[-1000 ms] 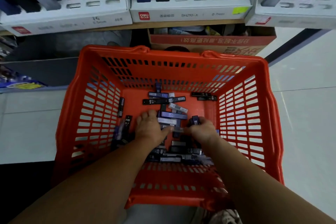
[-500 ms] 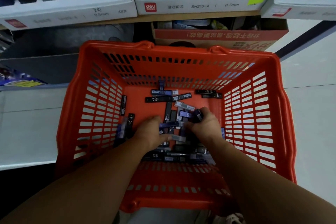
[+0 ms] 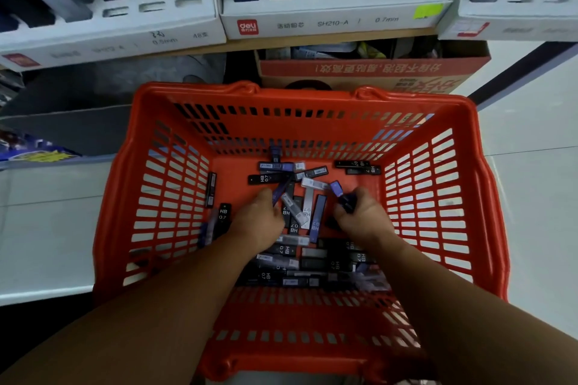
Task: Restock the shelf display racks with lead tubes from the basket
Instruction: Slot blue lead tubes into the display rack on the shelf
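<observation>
At frame centre, inside the basket (image 3: 306, 94), the right hand (image 3: 364, 219) had newly gathered and gripped lead tubes (image 3: 337, 190), ready for racking; whether the left hand (image 3: 256, 220) held any could not be determined.

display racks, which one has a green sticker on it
The middle rack, marked SH210-A 0.7mm; the sticker sits at its front right corner. Its neighbours show none.

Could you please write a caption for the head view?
Left hand reaches among lead tubes in the red basket; right hand grips some; display racks above.
</observation>
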Action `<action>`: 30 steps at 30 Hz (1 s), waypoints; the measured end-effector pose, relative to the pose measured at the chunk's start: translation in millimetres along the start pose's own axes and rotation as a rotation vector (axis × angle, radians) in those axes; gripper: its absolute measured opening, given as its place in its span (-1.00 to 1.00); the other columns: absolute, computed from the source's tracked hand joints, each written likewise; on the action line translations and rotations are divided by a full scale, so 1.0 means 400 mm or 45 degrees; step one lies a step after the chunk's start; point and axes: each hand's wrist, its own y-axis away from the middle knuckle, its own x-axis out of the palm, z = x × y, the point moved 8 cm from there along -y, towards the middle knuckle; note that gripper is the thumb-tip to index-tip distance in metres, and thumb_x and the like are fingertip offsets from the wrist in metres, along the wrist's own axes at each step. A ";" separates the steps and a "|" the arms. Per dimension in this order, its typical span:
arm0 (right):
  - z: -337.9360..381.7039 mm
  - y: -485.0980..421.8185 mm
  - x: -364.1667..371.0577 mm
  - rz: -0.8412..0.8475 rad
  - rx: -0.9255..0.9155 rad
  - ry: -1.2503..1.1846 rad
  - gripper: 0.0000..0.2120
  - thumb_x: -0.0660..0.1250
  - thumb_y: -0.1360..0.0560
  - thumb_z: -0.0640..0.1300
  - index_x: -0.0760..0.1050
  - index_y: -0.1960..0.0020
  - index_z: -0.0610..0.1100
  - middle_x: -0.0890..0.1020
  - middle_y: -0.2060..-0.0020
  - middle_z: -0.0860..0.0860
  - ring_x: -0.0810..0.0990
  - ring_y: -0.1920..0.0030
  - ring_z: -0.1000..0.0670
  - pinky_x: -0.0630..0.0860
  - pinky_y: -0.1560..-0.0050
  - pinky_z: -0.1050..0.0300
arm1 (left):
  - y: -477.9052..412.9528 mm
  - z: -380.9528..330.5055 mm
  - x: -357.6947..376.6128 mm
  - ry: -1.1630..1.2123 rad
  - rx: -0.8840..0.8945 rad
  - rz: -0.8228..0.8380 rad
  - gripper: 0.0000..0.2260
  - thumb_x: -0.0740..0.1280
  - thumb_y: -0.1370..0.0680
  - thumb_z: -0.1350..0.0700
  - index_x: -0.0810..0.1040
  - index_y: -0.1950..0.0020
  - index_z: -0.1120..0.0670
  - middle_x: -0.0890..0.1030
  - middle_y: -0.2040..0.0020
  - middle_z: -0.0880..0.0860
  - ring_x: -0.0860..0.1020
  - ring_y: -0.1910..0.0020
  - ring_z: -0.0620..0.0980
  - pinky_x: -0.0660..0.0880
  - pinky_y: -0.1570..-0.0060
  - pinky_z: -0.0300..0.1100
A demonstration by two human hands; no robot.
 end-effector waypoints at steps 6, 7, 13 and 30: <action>-0.047 0.014 0.006 0.090 0.147 -0.479 -0.74 0.35 -0.59 -0.21 0.48 -0.26 -0.05 0.64 0.00 -0.06 0.66 0.01 -0.06 0.62 0.03 0.04 | 0.041 -0.022 0.085 -0.297 0.188 0.310 -0.26 0.48 -0.38 -0.29 0.28 -0.47 -0.13 0.60 -0.14 -0.09 0.60 -0.05 -0.04 0.58 -0.11 -0.04; -0.057 0.019 0.005 0.086 0.189 -0.558 -0.74 0.37 -0.57 -0.23 0.51 -0.24 -0.06 0.65 0.00 -0.07 0.66 0.01 -0.07 0.62 0.06 0.04 | 0.042 -0.016 0.089 -0.350 0.198 0.343 -0.16 0.51 -0.32 -0.32 0.27 -0.50 -0.11 0.58 -0.21 -0.09 0.58 -0.12 -0.03 0.57 -0.16 -0.03; -0.105 0.040 0.031 0.218 0.341 -0.599 -0.56 0.64 -0.36 -0.19 0.55 -0.16 -0.08 0.69 -0.04 -0.08 0.70 -0.05 -0.12 0.64 -0.18 -0.16 | 0.036 -0.011 0.048 -0.520 0.203 0.165 -0.72 0.45 -0.56 -0.09 0.46 -0.11 0.03 0.56 -0.09 0.03 0.49 0.03 -0.01 0.39 0.08 -0.16; -0.033 0.045 0.035 0.281 0.054 0.402 -0.64 0.54 -0.46 0.12 0.53 -0.16 0.04 0.63 0.02 0.02 0.63 0.00 -0.02 0.64 -0.10 -0.04 | 0.127 0.022 0.025 0.511 -0.166 0.483 -0.89 0.26 -0.70 0.07 0.51 -0.20 0.05 0.55 0.10 0.02 0.53 0.24 -0.06 0.59 0.22 -0.14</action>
